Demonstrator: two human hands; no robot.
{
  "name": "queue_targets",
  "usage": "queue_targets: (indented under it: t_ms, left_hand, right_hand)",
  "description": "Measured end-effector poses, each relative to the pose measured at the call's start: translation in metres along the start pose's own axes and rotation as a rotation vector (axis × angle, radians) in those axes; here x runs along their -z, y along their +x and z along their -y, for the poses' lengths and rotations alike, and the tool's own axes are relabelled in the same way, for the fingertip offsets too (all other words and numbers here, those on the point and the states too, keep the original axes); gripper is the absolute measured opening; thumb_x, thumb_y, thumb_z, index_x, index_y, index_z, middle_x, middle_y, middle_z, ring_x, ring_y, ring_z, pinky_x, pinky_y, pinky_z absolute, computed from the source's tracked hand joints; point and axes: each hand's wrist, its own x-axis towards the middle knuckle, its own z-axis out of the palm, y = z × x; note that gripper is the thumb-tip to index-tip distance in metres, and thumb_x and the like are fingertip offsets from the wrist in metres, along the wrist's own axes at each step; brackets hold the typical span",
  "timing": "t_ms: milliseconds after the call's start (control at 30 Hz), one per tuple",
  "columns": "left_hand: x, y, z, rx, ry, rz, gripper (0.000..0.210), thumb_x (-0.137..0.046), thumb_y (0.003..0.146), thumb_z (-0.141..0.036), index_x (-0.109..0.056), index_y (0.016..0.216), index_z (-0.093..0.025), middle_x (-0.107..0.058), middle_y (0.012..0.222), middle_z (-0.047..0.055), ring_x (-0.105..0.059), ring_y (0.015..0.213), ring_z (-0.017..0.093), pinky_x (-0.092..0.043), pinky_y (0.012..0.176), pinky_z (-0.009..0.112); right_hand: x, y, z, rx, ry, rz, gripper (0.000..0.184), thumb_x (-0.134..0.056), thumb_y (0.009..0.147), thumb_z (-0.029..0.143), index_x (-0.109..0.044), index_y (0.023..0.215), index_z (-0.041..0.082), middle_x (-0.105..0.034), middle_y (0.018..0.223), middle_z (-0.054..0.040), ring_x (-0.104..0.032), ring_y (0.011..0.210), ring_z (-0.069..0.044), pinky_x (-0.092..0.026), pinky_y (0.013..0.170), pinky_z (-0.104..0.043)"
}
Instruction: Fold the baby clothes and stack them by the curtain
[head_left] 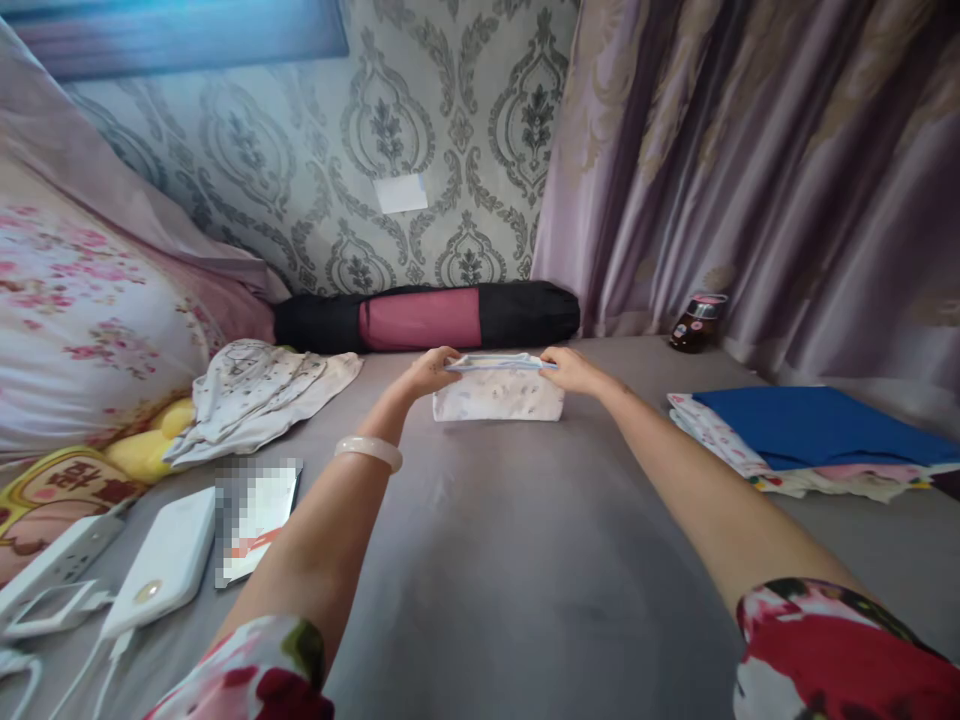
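A folded white cloth (499, 393) with faint printed figures and a blue-edged band along its top lies at the middle of the grey bed sheet (480, 580). My left hand (433, 370) pinches its top left corner between thumb and fingers. At the opposite corner, my right hand (574, 370) grips the same edge. Both arms reach straight forward, with a pale bangle (369, 453) on the left wrist. What the cloth is, a garment or a plain piece, I cannot make out.
Left are rumpled printed clothes (262, 395), a phone (261, 520), a white power bank (161, 560) with cables and a power strip (60, 560). Folded clothes topped by a blue piece (817, 425) lie right, near a dark jar (697, 322). A black-and-pink roll (420, 318) lines the wall.
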Motion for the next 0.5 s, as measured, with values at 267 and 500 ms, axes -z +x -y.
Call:
queue_targets:
  t_ms: [267,500]
  left_hand:
    - [-0.011,-0.038,-0.007,-0.085,0.271,-0.125,0.02,-0.052,0.086,-0.028,-0.068,0.095,-0.021,-0.059,0.095,0.006,-0.054,0.1,0.024,-0.037,0.09,0.04]
    - [-0.033,-0.093,0.011,-0.255,0.296,-0.194,0.02,-0.05,0.088,-0.027,-0.065,0.101,-0.024,-0.061,0.099,0.006,-0.053,0.098,0.022,-0.034,0.091,0.039]
  right_hand:
    - [0.0,-0.048,0.009,0.277,-0.085,-0.255,0.015,-0.052,0.086,0.014,-0.062,0.097,0.017,-0.066,0.099,-0.0075,-0.057,0.095,-0.021,-0.035,0.085,-0.031]
    - [-0.018,-0.093,0.012,0.439,-0.123,-0.288,0.016,-0.049,0.081,0.008,-0.058,0.089,0.019,-0.061,0.09,-0.0058,-0.052,0.09,-0.021,-0.033,0.083,-0.031]
